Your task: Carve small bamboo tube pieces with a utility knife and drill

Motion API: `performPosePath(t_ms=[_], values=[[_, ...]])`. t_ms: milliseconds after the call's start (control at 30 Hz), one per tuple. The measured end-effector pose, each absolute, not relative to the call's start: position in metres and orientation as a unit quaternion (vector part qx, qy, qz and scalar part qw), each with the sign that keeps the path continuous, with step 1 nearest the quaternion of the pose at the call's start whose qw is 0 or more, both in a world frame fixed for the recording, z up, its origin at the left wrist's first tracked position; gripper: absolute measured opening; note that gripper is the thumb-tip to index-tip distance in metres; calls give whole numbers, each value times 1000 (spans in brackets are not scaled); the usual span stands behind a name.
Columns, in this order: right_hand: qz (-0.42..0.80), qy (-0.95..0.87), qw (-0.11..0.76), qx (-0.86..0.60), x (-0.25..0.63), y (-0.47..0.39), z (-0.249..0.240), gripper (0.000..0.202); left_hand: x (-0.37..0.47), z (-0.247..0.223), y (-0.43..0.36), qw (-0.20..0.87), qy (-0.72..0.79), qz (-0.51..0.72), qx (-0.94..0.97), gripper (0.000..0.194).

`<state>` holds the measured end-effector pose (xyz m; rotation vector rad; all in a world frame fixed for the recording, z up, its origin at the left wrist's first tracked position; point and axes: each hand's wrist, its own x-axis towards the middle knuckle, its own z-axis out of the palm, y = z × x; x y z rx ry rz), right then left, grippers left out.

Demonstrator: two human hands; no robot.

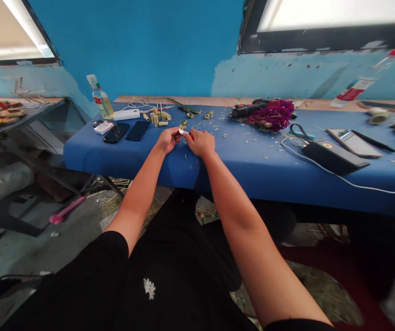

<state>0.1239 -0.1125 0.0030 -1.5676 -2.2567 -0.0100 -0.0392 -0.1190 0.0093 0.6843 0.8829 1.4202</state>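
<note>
Over the front part of the blue-covered table, my two hands work close together. My left hand [170,139] is closed on a small greenish stem piece [183,124], whose upper end sticks out past the fingers. In my right hand [202,141] is a small knife with a red handle [191,136], mostly hidden by the fingers. Its pale, bright blade [181,132] lies against or just beside the stem piece; I cannot tell which. Cut stem pieces [156,118] stand and lie in a group beyond my left hand, and another short piece [208,115] lies farther back.
Two phones [116,133], a white power bank [126,114] and bottles [103,101] are on the left. Right of my hands lie a purple fibre bundle [271,115], a dark case [333,154] and a white cable [318,166]. Shavings litter the blue cover [239,154].
</note>
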Motion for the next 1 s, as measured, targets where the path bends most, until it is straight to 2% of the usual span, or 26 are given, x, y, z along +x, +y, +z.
performPosePath(t_ms=[433,667,867,1000], values=[[-21,-775,218,-593,120,-116,7,64,-40,12,-117,622,387,619,283,40],[-29,-764,254,-592,115,-120,8,55,-39,12,-113,619,394,624,268,39],[41,-656,271,-703,124,-107,10,63,-43,13,-119,604,405,633,267,30],[29,-708,283,-646,125,-108,5,55,-41,12,-119,597,418,625,280,31]])
